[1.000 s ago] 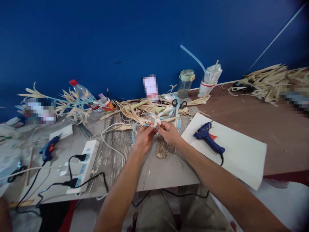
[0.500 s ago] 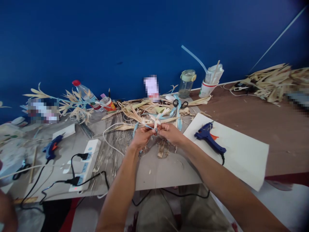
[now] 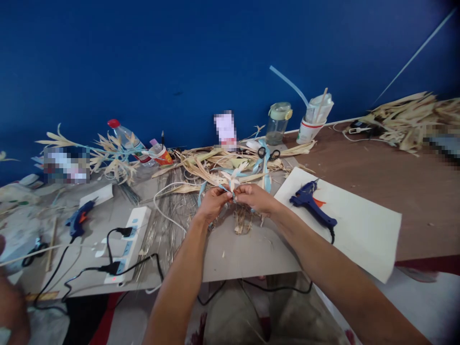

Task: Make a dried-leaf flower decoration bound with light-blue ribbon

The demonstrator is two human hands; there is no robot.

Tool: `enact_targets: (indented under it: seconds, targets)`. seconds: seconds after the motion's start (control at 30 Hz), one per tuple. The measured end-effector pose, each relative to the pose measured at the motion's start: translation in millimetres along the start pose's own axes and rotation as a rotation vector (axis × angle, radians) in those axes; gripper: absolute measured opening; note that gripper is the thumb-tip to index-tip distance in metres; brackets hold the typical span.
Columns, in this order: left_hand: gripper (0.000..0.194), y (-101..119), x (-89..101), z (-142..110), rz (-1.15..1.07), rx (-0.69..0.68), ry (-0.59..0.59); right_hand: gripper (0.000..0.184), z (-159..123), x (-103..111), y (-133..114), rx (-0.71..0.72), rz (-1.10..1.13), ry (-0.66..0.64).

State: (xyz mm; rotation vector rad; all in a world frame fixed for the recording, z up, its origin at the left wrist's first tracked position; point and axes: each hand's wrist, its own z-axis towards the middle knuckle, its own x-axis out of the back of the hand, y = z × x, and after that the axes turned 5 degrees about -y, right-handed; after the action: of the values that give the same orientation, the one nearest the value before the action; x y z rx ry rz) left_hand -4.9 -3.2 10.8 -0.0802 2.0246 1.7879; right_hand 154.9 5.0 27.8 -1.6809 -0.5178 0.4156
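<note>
My left hand (image 3: 212, 203) and my right hand (image 3: 256, 198) meet above the grey table (image 3: 237, 254). Both pinch a small flower of dried leaf strips (image 3: 234, 181) bound with a light blue ribbon (image 3: 265, 168). The ribbon trails down to the left of my left hand and back toward the black scissors (image 3: 268, 154). A heap of loose dried leaves (image 3: 208, 165) lies just behind my hands. A few leaf scraps (image 3: 241, 223) lie under them.
A blue glue gun (image 3: 312, 206) rests on a white board (image 3: 359, 230) at the right. A second glue gun (image 3: 77, 218) and a white power strip (image 3: 124, 244) lie left. Bottle (image 3: 124, 139), jar (image 3: 278, 123) and cup (image 3: 311, 127) stand by the blue wall. Another person's hand (image 3: 10, 306) shows bottom left.
My hands have stayed pinched on the leaf flower, shifting only slightly. The view has drifted a little; the other person's hand shows more at the bottom left.
</note>
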Motion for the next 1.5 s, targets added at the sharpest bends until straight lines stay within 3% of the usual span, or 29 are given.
enact_targets:
  seconds: [0.23, 0.5, 0.63, 0.73, 0.93, 1.13, 1.3, 1.5]
  targets:
    - [0.031, 3.4, 1.5, -0.9, 0.092, 0.039, 0.006, 0.012, 0.6, 0.1, 1.5, -0.014, -0.094, -0.021]
    - [0.032, 7.1, -0.9, -3.7, 0.136, 0.081, 0.052, 0.013, 0.3, 0.1, -0.3, -0.037, -0.041, 0.012]
    - [0.032, 3.9, -4.7, -2.2, 0.13, 0.014, 0.078, 0.013, 1.1, -1.3, 0.9, -0.039, 0.022, 0.03]
    - [0.031, -4.3, -7.4, 1.1, 0.112, -0.07, 0.167, 0.012, 3.0, -1.9, 3.0, -0.018, 0.068, 0.06]
    - [0.03, -14.2, -8.6, 6.0, 0.081, -0.136, 0.266, 0.012, 7.3, -2.3, 9.0, 0.024, 0.0, 0.152]
    - [0.03, -7.1, -9.1, 3.7, 0.037, -0.044, 0.229, 0.012, 8.6, -3.4, 12.8, 0.006, -0.037, 0.161]
    - [0.034, -0.6, -16.6, 2.1, -0.077, -0.062, 0.227, 0.013, 9.1, -3.9, 10.4, 0.002, -0.002, 0.241]
    - [0.029, -8.0, -8.4, 6.1, 0.021, -0.081, 0.196, 0.013, 11.1, -3.2, 13.3, 0.029, 0.017, 0.206]
